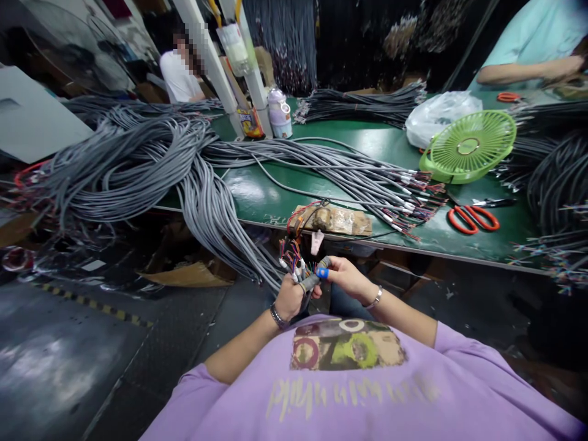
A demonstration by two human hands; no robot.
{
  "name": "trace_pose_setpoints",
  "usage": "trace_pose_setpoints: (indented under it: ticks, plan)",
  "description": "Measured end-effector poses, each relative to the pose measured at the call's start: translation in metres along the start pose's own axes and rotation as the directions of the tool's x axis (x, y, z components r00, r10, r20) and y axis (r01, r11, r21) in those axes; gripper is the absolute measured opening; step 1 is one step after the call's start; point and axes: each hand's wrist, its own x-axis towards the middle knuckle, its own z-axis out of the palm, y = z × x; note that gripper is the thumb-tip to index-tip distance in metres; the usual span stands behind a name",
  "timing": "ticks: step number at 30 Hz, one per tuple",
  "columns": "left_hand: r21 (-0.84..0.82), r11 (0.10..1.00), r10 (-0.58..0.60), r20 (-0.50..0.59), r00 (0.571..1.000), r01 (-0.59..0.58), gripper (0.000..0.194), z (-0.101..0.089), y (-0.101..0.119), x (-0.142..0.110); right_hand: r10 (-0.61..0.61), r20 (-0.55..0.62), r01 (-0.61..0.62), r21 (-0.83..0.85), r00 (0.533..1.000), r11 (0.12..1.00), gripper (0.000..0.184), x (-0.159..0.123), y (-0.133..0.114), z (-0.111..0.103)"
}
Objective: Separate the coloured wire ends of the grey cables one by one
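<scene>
Possibly thin multicoloured wires (294, 250) splay, six o'clock, if left hand (289, 300), gripping grey sheathed cables (269, 263), slackens; right hand (351, 280) hold unclear.

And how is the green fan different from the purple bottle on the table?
The green fan is bright green all over, but the purple bottle is light purple with pale blue near the bottom. The green fan has a wide, round face full of thin slots, while the purple bottle is narrow. The green fan's face leans back; the purple bottle stands up straight. Both are on the green table.
</scene>
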Motion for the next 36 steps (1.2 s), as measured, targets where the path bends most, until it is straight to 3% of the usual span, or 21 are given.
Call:
trace_pose_setpoints:
  ticks: [3,5,11,15,20,23,25,27,31,33,36]
  plan:
    - [0.047,0.995,-0.089,0.155,0.984,0.083,0.028,-0.005,0.005,-0.002,0.016,0.066,-0.011,-0.083,0.998,0.997,0.027,-0.002,-0.002,0.0]
    - [0.059,0.993,-0.115,0.201,0.973,0.105,0.028,-0.007,0.006,-0.003,0.014,0.069,-0.007,-0.102,0.998,0.995,0.025,-0.003,-0.001,0.002]
    - [-0.057,0.998,-0.011,0.025,1.0,0.012,0.026,-0.003,-0.001,-0.003,-0.033,-0.147,0.029,-0.031,0.989,0.999,0.017,-0.004,0.008,0.012]
    - [-0.118,0.993,0.021,-0.059,0.998,-0.028,0.026,0.0,-0.007,0.001,0.034,-0.254,0.003,0.145,0.967,0.989,0.013,-0.003,0.012,0.024]
    - [-0.121,0.992,0.013,-0.059,0.998,-0.02,0.025,0.003,-0.006,-0.001,0.182,-0.199,-0.071,0.462,0.963,0.884,0.015,0.004,0.006,0.031]
    - [-0.094,0.996,0.006,-0.086,0.996,-0.014,0.024,0.003,-0.002,-0.004,0.283,-0.236,-0.074,0.632,0.93,0.772,0.013,0.01,-0.003,0.017]
    - [-0.09,0.996,0.001,-0.115,0.993,-0.011,0.024,0.003,0.0,-0.006,0.31,-0.182,-0.108,0.68,0.933,0.725,0.014,0.011,-0.007,0.006]
    - [-0.096,0.995,-0.007,-0.134,0.991,-0.006,0.024,0.003,0.002,-0.006,0.29,-0.109,-0.17,0.599,0.951,0.783,0.012,0.009,-0.008,0.0]
    - [-0.089,0.995,0.023,-0.111,0.994,-0.033,0.025,0.003,-0.001,-0.004,0.154,-0.144,-0.118,0.234,0.977,0.965,0.026,0.001,-0.002,0.004]
    - [-0.081,0.996,0.036,-0.1,0.994,-0.044,0.025,0.002,-0.004,-0.003,0.096,-0.113,-0.087,0.089,0.989,0.992,0.029,-0.001,-0.001,0.008]
    - [-0.057,0.998,0.024,-0.067,0.997,-0.028,0.025,-0.001,-0.006,-0.003,0.052,-0.079,-0.052,0.007,0.996,0.999,0.031,0.0,-0.002,0.011]
